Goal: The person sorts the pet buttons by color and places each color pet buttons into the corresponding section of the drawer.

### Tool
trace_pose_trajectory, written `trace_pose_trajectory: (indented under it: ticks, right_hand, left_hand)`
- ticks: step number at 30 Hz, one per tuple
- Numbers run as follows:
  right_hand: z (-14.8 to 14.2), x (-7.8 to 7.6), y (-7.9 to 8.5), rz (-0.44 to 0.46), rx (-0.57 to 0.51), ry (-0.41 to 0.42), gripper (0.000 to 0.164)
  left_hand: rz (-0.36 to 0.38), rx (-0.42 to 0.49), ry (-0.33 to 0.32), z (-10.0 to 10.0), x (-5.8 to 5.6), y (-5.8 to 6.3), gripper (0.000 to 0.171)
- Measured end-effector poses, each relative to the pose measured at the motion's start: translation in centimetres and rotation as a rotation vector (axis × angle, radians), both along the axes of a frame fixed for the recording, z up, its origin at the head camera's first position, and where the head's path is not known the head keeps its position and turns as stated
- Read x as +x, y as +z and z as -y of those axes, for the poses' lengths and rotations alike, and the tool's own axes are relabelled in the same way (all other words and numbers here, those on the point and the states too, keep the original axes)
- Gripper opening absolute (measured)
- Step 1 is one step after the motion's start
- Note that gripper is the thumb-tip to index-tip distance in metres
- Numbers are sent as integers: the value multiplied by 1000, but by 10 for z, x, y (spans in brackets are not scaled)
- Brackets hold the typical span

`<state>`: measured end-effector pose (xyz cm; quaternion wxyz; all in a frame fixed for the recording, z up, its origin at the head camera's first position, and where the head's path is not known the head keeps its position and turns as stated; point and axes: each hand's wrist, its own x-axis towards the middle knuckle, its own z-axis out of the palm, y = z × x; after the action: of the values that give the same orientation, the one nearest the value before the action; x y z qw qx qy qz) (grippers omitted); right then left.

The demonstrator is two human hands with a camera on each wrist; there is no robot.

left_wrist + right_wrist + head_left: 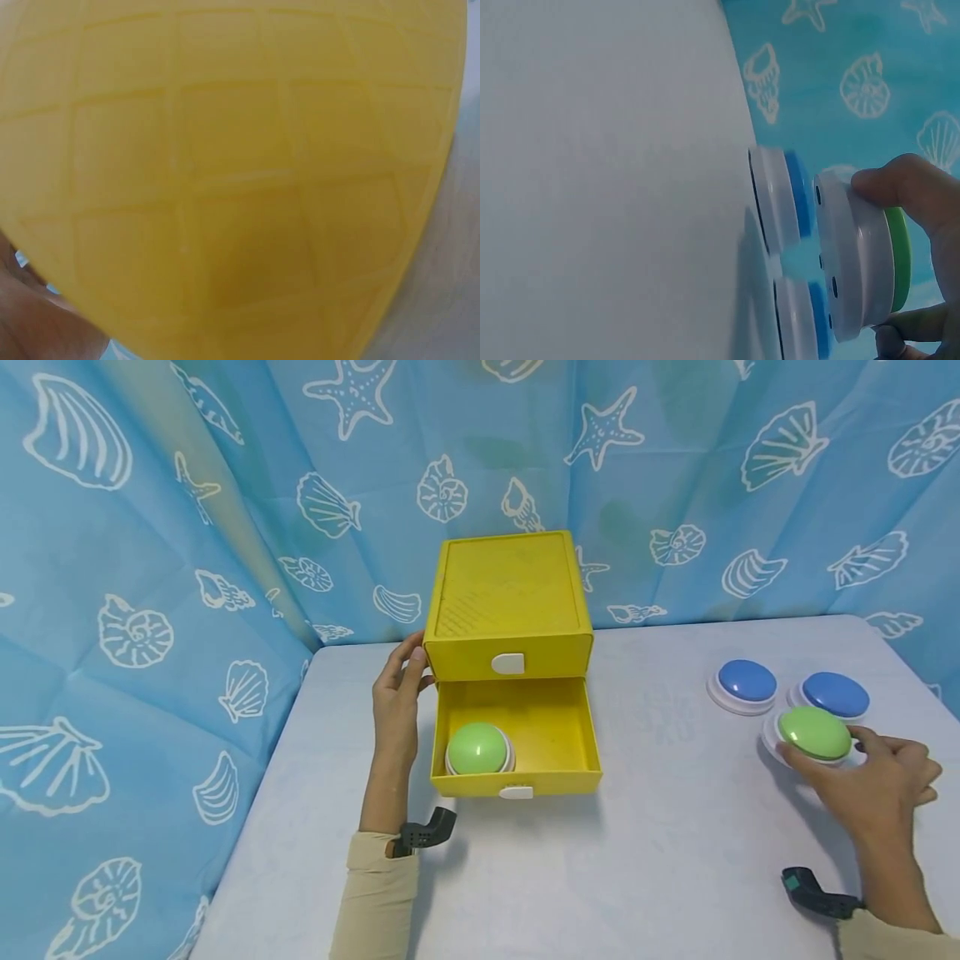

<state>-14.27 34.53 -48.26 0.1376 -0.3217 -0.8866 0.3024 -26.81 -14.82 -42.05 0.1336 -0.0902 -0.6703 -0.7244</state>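
A two-drawer yellow box (510, 585) stands at the back of the table, its lower drawer (585, 735) pulled out. Inside that drawer, at the left, sits a green-domed push button (477, 748). My left hand (397, 693) rests against the box's left side, fingers at its front edge; the left wrist view is mostly filled by the box's ribbed yellow wall (232, 150). On the right, my right hand (885, 777) pinches another green push button (814, 732) by its white base (851, 255). The right wrist view shows this button raised off the tabletop.
Two blue push buttons (747, 681) (835, 693) stand on the white table (660, 860), just behind the held one. A blue curtain (375, 527) with shell prints hangs along the table's back and left. Each wrist wears a black camera mount.
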Motion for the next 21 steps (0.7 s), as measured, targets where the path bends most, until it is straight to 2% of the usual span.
trace_pose_trajectory:
  ticks: [1,3,8,13,21]
  right_hand:
    - [5,-1,1,-8,5,21,95]
    - [16,-3,6,16,-4,74,102]
    - [41,-6,13,-29,8,183,98]
    - [64,-7,20,-89,30,304,93]
    - [97,-7,36,-153,46,415,91]
  left_hand:
    - [-5,1,-1,0,-1,-1,42]
    - [-3,-3,1,-1,4,4,42]
    - [11,-2,1,-5,17,21,41]
    - [10,-9,1,-6,17,20,41]
    - [5,-21,11,-5,17,21,41]
